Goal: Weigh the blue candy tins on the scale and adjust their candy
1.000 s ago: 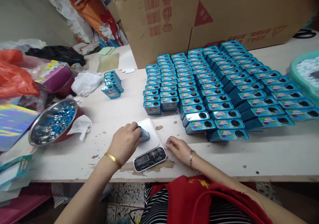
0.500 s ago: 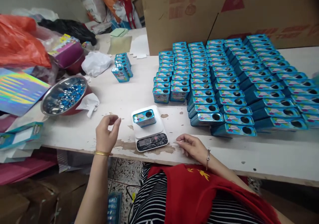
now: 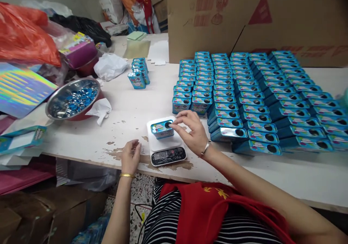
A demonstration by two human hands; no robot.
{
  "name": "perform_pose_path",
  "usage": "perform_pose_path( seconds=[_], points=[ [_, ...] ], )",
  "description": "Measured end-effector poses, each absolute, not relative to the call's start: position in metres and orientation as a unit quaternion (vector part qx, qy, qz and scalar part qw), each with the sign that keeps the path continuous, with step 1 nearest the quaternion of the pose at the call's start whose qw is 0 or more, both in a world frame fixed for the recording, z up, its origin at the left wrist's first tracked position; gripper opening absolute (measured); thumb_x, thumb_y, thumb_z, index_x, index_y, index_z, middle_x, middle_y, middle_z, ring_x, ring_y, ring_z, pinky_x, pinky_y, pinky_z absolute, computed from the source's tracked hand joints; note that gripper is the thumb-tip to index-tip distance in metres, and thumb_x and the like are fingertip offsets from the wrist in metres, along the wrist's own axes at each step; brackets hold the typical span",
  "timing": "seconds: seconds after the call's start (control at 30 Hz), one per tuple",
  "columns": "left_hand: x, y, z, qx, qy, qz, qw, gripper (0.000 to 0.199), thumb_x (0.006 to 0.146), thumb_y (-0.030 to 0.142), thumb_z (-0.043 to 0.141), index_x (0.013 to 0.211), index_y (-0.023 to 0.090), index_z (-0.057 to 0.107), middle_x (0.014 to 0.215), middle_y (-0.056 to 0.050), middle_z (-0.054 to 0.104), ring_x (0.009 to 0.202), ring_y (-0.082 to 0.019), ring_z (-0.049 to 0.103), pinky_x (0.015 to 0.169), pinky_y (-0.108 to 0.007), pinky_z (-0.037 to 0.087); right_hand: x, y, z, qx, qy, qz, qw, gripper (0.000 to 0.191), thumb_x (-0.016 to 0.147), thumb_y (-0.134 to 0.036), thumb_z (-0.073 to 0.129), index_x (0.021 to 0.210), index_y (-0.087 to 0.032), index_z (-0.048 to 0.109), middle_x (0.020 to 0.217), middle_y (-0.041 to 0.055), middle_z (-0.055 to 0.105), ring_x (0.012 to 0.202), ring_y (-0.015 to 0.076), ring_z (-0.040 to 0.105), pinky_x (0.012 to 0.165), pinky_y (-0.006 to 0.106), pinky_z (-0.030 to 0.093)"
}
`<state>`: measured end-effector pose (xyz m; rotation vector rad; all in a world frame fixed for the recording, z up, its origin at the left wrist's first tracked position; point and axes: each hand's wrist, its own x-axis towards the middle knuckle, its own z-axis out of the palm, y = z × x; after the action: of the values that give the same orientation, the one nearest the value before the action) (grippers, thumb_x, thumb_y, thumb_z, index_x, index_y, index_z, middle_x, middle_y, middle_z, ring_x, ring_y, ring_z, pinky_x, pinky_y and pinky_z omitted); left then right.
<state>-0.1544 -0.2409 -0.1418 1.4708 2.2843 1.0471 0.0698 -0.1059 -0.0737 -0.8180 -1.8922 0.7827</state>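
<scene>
A blue candy tin (image 3: 164,132) with a dark round opening at its right end stands on a white digital kitchen scale (image 3: 178,142). Small white round pieces (image 3: 154,130) lie on the left end of the tin's top. My right hand (image 3: 193,131) reaches in from the right, thumb and fingertips pinched together at the opening. Whatever those fingertips hold is too small to make out. Left of the scale, my left hand (image 3: 131,156) rests by the table edge with loosely curled fingers and the thumb a little apart. I see nothing in it.
Rows of blue tins (image 3: 250,106) fill the right of the table before a large cardboard box (image 3: 212,26). A small group of tins (image 3: 137,80) stands farther back. At left are a metal bowl (image 3: 50,110) of blue and silver lids, crumpled white paper (image 3: 110,66) and plastic bags.
My right hand has moved from the table beside the scale up to the tin's opening. My left hand has come lower and nearer the scale. The view has shifted slightly.
</scene>
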Motion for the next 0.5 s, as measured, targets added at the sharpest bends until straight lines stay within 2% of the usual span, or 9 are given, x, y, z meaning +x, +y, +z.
perform_pose_path(
  seconds=[0.13,0.23,0.33,0.4,0.5],
  points=[
    [-0.133,-0.234,-0.113,0.567,0.732,0.378,0.001,0.025,0.09,0.032,0.046,0.107,0.017,0.056,0.104,-0.01,0.06,0.099,-0.018,0.057,0.088,-0.036,0.047,0.047,-0.092,-0.079,-0.32,-0.795,0.285,0.43,0.011,0.086,-0.028,0.061,0.08,-0.02,0.066,0.098,0.0057,0.058,0.099,0.0206,0.051,0.092,0.038,0.04],
    [-0.116,-0.227,-0.097,0.638,0.693,0.331,-0.063,0.037,0.089,0.034,0.049,0.124,0.021,0.049,0.125,-0.012,0.053,0.119,-0.023,0.048,0.1,-0.043,0.04,0.051,-0.091,-0.084,-0.32,-0.792,0.286,0.434,0.011,0.088,-0.027,0.058,0.09,-0.019,0.066,0.103,0.007,0.059,0.104,0.021,0.051,0.094,0.038,0.039],
    [-0.106,-0.218,-0.091,0.686,0.672,0.262,-0.097,0.049,0.088,0.039,0.051,0.134,0.024,0.041,0.143,-0.012,0.038,0.136,-0.029,0.031,0.109,-0.053,0.026,0.074,-0.097,-0.085,-0.34,-0.77,0.294,0.453,0.016,0.09,-0.026,0.053,0.098,-0.019,0.064,0.104,0.008,0.059,0.104,0.0207,0.052,0.094,0.038,0.04],
    [-0.101,-0.213,-0.09,0.696,0.669,0.236,-0.106,0.052,0.088,0.04,0.05,0.136,0.024,0.038,0.148,-0.011,0.032,0.14,-0.03,0.022,0.112,-0.058,0.018,0.099,-0.101,-0.085,-0.371,-0.754,0.298,0.452,0.016,0.091,-0.026,0.051,0.098,-0.019,0.064,0.103,0.0078,0.06,0.102,0.0208,0.053,0.094,0.039,0.04],
    [-0.092,-0.204,-0.087,0.71,0.663,0.215,-0.104,0.052,0.089,0.041,0.049,0.137,0.025,0.036,0.15,-0.01,0.028,0.142,-0.03,0.016,0.112,-0.061,0.014,0.144,-0.104,-0.086,-0.422,-0.733,0.291,0.446,0.016,0.091,-0.028,0.051,0.096,-0.021,0.064,0.103,0.0075,0.061,0.101,0.0213,0.055,0.094,0.041,0.041]
  ],
)
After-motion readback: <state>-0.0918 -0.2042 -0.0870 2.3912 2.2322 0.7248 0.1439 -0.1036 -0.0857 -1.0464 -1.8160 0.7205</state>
